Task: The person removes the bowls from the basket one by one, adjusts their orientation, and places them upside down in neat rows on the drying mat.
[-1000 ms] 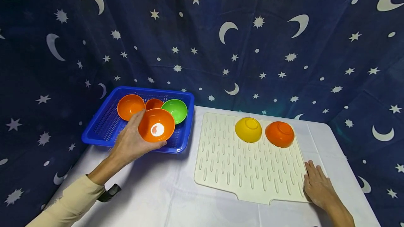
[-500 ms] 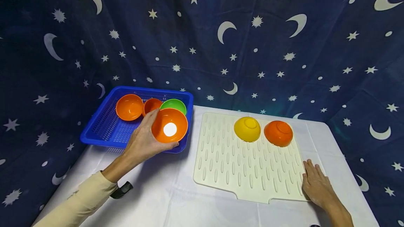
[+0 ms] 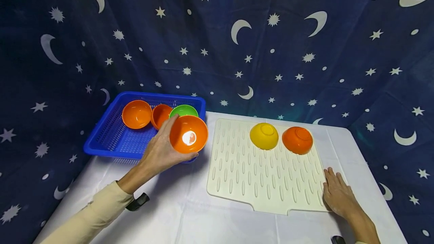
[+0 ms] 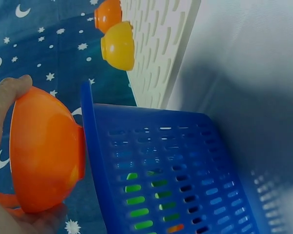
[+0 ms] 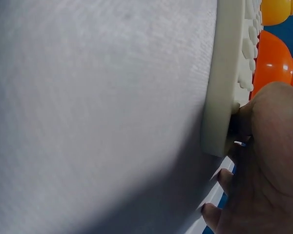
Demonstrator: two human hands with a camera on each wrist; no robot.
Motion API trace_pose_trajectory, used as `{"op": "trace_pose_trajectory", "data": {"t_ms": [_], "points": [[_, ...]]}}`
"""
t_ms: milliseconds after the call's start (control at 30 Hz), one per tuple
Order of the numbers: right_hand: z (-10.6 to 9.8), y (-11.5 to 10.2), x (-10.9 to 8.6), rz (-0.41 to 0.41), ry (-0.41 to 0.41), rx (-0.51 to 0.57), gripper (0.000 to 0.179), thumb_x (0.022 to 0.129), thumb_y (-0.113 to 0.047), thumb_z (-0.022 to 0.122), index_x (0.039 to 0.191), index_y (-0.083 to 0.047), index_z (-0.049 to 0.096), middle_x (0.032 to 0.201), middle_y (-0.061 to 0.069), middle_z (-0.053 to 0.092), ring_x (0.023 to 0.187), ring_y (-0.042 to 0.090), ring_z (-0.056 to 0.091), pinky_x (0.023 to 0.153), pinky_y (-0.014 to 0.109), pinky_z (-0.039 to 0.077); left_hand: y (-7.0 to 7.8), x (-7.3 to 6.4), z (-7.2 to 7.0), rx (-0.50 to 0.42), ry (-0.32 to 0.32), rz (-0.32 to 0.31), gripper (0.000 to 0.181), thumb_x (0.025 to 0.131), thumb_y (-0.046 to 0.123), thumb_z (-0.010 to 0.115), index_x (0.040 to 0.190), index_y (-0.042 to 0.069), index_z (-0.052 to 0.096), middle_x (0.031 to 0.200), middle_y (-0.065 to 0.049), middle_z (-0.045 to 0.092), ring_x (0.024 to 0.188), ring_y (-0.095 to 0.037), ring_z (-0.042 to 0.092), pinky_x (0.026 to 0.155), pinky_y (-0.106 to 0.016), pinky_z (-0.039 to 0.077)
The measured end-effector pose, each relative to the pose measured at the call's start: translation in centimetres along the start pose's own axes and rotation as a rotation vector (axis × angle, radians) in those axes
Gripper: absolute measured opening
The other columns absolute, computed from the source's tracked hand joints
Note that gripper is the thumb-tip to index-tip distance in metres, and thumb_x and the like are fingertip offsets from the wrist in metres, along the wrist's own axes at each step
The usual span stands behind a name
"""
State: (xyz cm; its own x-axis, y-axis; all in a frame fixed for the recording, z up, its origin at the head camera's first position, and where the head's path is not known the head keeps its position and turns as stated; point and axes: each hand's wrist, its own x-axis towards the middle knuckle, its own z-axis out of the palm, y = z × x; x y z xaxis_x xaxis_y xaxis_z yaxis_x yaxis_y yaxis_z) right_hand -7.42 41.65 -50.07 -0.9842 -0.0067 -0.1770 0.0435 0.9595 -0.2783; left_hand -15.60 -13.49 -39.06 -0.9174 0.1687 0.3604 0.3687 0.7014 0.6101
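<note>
My left hand (image 3: 162,153) grips an orange bowl (image 3: 184,125) by its side, with the thumb near the lower rim and the fingers at the upper rim. The bowl is held over the right end of a blue basket (image 3: 126,140); in the left wrist view its base (image 4: 81,153) shows just above the basket's rim. At the right edge of a cream ridged drying mat (image 3: 249,178), my right hand (image 3: 340,195) rests with its fingers extended. The right wrist view shows the thumb side (image 5: 276,146) against the mat's corner.
Inside the basket sit an orange bowl (image 3: 136,114), a smaller orange cup or bowl (image 3: 161,115) and a green bowl (image 3: 184,110). Upside down at the mat's far side are a yellow bowl (image 3: 263,137) and an orange bowl (image 3: 297,141). A starry dark-blue cloth (image 3: 217,33) hangs behind the table.
My left hand has carried the orange bowl rightward, from over the middle of the basket to its right end. The right hand stays at the mat's edge.
</note>
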Motion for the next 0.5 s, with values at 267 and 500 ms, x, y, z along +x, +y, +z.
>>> {"op": "trace_pose_trajectory", "data": {"t_ms": [267,500], "points": [[-0.6,-0.7,-0.1,-0.036,0.171,0.188,0.051,0.108,-0.013,0.033,0.145,0.022,0.028,0.148,0.044,0.028,0.136,0.064,0.022,0.106,0.076,0.017,0.4,0.2,0.5,0.011,0.002,0.012,0.123,0.059,0.051,0.095,0.155,0.003,0.035,0.150,-0.016,0.045,0.117,-0.039,0.058,0.090,-0.060,0.052],[-0.9,-8.4,-1.2,-0.021,0.470,0.495,0.032,0.107,-0.012,0.047,0.134,0.002,0.059,0.113,0.020,0.067,0.092,0.020,0.062,0.074,0.024,0.046,1.3,-0.3,1.3,-0.031,-0.009,0.065,0.120,0.060,0.051,0.095,0.154,0.005,0.036,0.144,-0.014,0.049,0.114,-0.034,0.060,0.086,-0.055,0.055]]}}
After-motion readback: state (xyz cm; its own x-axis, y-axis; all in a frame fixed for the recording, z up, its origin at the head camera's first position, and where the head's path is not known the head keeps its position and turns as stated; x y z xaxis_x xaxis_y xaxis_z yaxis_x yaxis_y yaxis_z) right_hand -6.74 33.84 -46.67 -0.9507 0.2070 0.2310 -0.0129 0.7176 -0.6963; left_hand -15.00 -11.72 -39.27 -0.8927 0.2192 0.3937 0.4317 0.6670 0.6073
